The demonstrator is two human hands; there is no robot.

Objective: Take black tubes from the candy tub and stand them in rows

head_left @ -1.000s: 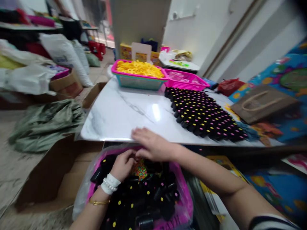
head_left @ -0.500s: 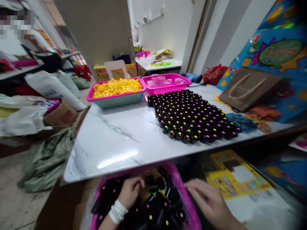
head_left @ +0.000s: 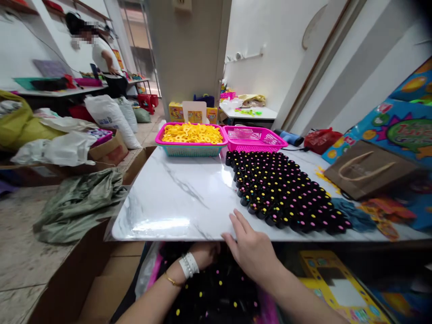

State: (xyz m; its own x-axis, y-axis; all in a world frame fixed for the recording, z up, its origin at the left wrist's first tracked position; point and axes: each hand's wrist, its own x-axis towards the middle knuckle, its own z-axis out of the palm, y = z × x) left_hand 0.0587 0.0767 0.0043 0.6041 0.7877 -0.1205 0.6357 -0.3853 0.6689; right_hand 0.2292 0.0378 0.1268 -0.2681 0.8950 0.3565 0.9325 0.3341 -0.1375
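Observation:
My left hand [head_left: 205,254], with a white band and beads at the wrist, reaches into a pink basket [head_left: 269,308] below the table edge. Its fingers are dark and mostly hidden, so their hold does not show. Loose black cylinders [head_left: 216,292] with yellow or pink dots on their ends fill that basket. My right hand [head_left: 251,247] is open at the table's front edge, fingers apart over the white marbled top [head_left: 189,193], holding nothing. Just beyond it, many similar black cylinders [head_left: 280,193] stand upright in close rows.
At the table's back stand a basket of yellow rings [head_left: 192,134] and a pink basket [head_left: 254,138]. A brown paper bag [head_left: 367,171] and blue cloth [head_left: 353,213] lie to the right. Yellow printed card [head_left: 337,283] is below. A person [head_left: 104,58] stands far left.
My right hand has moved from beside the lower basket up to the table edge. My left hand has gone farther under the edge. The view has shifted, showing more on the left.

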